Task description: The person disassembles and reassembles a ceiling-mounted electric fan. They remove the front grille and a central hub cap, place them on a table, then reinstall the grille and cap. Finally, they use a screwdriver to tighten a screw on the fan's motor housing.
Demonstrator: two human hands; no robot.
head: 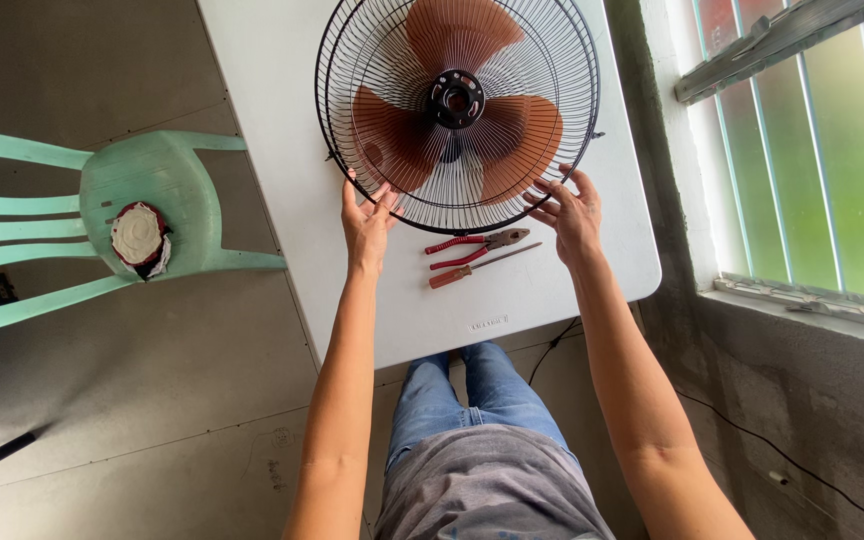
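Step in hand, as judged: seating the fan guard (457,110). Left hand (367,222) and right hand (572,215), fingers spread, press its near rim; pliers (474,244) and screwdriver (477,267) lie between them on the bench (282,120). Next calls for even rim alignment.

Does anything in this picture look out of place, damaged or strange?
Nothing looks spilled or broken. One odd thing: the green plastic chair lies tipped on its side on the floor, with a round white and red object resting on it. The fan lies flat on the white table, both hands at its wire guard's rim.
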